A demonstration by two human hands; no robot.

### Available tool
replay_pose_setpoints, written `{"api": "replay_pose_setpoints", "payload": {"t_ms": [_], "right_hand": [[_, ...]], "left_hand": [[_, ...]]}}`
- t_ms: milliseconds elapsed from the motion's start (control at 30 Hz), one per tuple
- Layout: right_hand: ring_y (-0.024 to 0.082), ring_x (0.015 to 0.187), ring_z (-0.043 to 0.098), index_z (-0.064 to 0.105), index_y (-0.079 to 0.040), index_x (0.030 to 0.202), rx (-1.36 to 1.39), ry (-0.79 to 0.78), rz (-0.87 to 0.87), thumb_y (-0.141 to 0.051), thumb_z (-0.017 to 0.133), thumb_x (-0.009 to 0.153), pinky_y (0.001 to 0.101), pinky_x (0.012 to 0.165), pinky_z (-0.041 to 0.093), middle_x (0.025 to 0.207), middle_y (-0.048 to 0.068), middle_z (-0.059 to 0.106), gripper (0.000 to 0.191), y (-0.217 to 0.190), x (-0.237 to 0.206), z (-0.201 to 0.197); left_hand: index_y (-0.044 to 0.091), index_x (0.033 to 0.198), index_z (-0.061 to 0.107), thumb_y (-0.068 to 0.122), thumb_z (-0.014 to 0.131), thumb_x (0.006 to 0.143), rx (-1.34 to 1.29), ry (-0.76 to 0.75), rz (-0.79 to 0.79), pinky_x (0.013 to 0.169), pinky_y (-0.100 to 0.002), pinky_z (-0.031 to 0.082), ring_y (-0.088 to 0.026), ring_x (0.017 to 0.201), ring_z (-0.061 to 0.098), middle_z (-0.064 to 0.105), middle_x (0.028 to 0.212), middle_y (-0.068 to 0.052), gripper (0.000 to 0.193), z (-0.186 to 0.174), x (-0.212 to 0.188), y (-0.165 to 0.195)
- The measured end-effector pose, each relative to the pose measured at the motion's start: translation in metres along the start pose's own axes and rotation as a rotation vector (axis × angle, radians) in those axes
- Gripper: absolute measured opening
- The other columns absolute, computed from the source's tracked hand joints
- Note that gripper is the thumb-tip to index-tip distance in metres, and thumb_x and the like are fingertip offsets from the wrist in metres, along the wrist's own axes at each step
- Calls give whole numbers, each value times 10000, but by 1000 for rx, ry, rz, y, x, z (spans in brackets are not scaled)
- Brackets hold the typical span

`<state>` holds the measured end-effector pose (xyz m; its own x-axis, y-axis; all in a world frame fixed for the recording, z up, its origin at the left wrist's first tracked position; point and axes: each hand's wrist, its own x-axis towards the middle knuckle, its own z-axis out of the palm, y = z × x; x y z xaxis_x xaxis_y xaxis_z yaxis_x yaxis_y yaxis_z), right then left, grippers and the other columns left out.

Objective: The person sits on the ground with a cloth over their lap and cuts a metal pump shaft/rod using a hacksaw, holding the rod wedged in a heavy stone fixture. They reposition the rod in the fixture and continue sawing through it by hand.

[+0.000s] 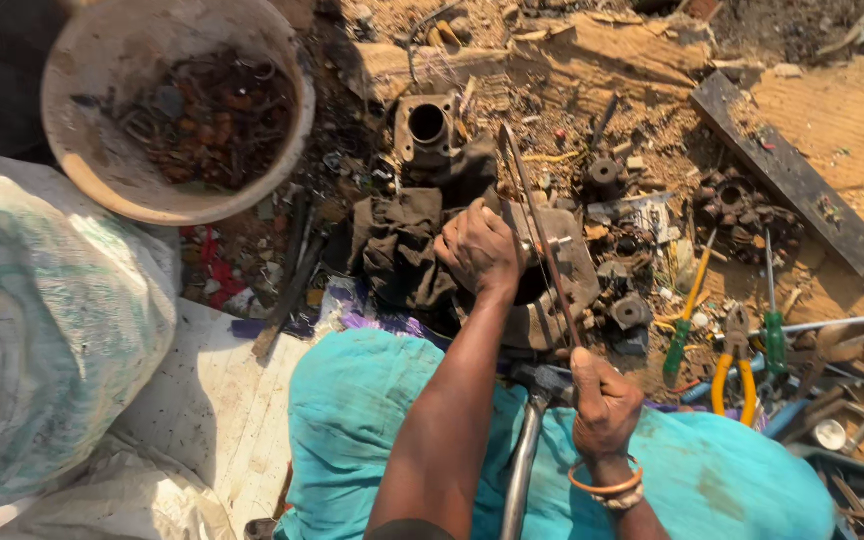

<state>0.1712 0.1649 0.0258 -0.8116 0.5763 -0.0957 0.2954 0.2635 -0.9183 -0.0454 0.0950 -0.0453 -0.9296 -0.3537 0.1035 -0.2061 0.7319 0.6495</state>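
Head view, l. to r.: white woven sack (47,330) fills the left edge, w/ a round pale basin (82,150) above it holding rusty scrap bits. Just right of the basin, dark rods lie on dirt ground (852,130) next to red scraps. Near top centre stands a rusty metal block w/ a round bore (425,125); below it a dark oily rag (397,245) is draped over the work.

Left hand (479,250) presses down on the rag and a grey metal housing (562,270), fingers curled together on the part's top edge; the housing sits on the ground just past the person's teal-clad lap (372,400). A thin long rod (542,240) runs slanted from near the bored block down across the housing to the right hand (602,400). Right hand's fingers are clamped round the rod's lower end; orange bangle on that wrist. A hammer (537,400) lies on the lap just left of that hand, touching or nearly so, can't tell.

Further right: small rusty parts, green-handled screwdriver (687,330), yellow-handled pliers (735,365), a second green screwdriver (772,320), and a dark flat bar (792,175) lying slanted at upper right.
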Motion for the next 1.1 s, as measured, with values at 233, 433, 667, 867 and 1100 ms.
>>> {"api": "replay_pose_setpoints", "payload": {"t_ms": [233, 433, 667, 867, 1100], "right_hand": [[43, 626, 434, 753, 43, 1101, 27, 16, 4, -249, 658, 1018, 263, 523, 367, 634, -25, 539, 319, 65, -31, -3], [30, 582, 440, 766, 28, 1045, -62, -6, 66, -217, 645, 1021, 252, 515, 353, 609, -46, 509, 274, 15, -66, -34], [39, 512, 295, 795, -25, 999, 14, -29, 54, -288, 557, 1060, 297, 489, 191, 555, -69, 356, 360, -36, 25, 10], [44, 512, 366, 772, -1, 948, 80, 29, 101, -268, 523, 1052, 281, 482, 252, 551, -56, 435, 380, -39, -26, -4], [44, 472, 354, 730, 10, 886, 151, -61, 36, -285, 518, 1121, 277, 468, 265, 541, -60, 439, 432, -36, 26, 14]], "left_hand": [[60, 1197, 719, 177, 544, 904, 31, -55, 50, 1092, -482, 309, -291, 1168, 595, 723, 1139, -110, 362, 1, -2, -7], [81, 1214, 716, 160, 545, 905, 53, -43, 53, 1119, -518, 291, -270, 1187, 598, 725, 1131, -77, 361, 7, -6, -9], [66, 1273, 671, 153, 567, 948, 43, 47, 200, 1125, -527, 274, -268, 1208, 603, 704, 1224, -93, 353, 9, -11, -12], [63, 1266, 679, 123, 570, 881, -1, -19, 100, 1133, -510, 283, -264, 1179, 617, 714, 1225, -84, 404, 7, -8, -7], [40, 1262, 669, 99, 581, 856, 14, -7, 168, 1106, -498, 296, -266, 1148, 617, 704, 1228, -100, 420, 0, -10, -7]]}}
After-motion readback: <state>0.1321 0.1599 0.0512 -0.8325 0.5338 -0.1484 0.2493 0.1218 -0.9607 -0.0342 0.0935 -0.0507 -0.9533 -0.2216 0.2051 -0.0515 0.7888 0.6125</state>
